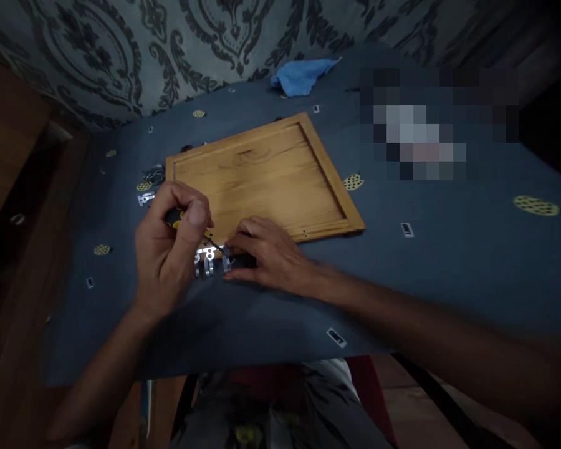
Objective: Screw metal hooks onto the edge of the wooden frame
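A wooden cabinet door (pixel 266 178) with a raised frame lies flat on a dark blue cloth (pixel 449 262). My left hand (pixel 168 249) is closed round a screwdriver with a black and yellow handle (pixel 174 216), its tip pointing at a metal hinge (pixel 209 257) at the door's near edge. My right hand (pixel 266 255) presses down beside the hinge, its fingers pinched on the metal part against the door's corner.
A second metal hinge (pixel 146 199) and a few small parts (pixel 155 173) lie left of the door. A crumpled blue rag (pixel 303 75) sits at the back near the patterned wall (pixel 168 43). A blurred patch covers something to the right. Wooden floor lies left.
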